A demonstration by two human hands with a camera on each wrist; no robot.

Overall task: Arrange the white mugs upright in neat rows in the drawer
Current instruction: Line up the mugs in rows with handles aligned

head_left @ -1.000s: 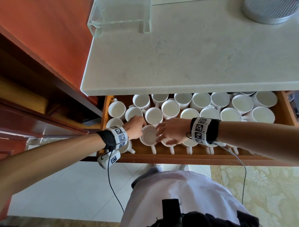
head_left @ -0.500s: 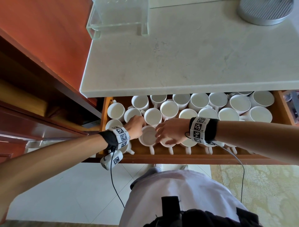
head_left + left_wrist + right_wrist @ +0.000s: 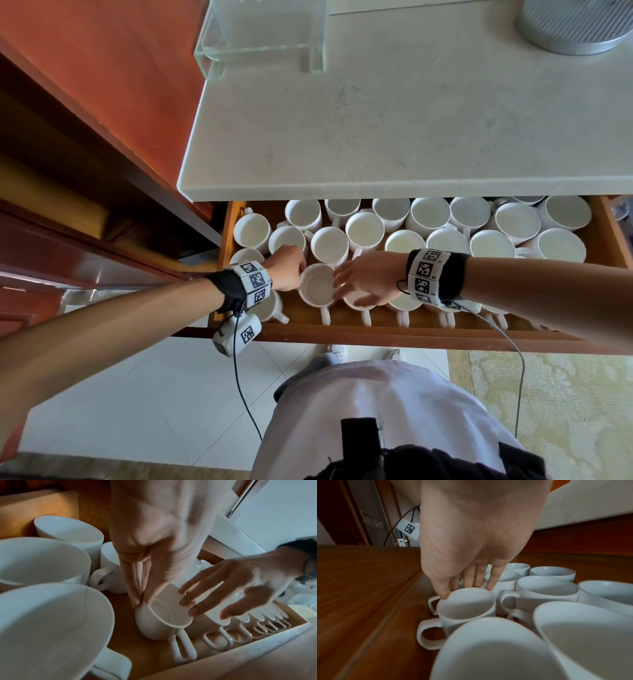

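An open wooden drawer (image 3: 376, 337) holds several upright white mugs. My left hand (image 3: 287, 270) pinches the left rim of one white mug (image 3: 318, 286) in the front row, thumb inside and fingers outside (image 3: 137, 601). The mug (image 3: 163, 616) stands on the drawer floor with its handle toward the drawer front. My right hand (image 3: 363, 281) hovers over the neighbouring mug with straight, spread fingers (image 3: 193, 613), whose tips touch the held mug's right rim. In the right wrist view the fingertips (image 3: 443, 595) reach past the far rim of that neighbouring mug (image 3: 465, 605); the held mug is mostly hidden.
A pale stone countertop (image 3: 411, 120) overhangs the back of the drawer, carrying a glass stand (image 3: 260, 34) and a grey round object (image 3: 575, 24). Back rows of mugs (image 3: 363, 229) sit unevenly. Another mug (image 3: 270, 310) lies under my left wrist. Wooden cabinets stand at left.
My right hand's fingers have straightened and spread from a curled pose over the front mugs. The left hand keeps its pinch on the same mug rim.
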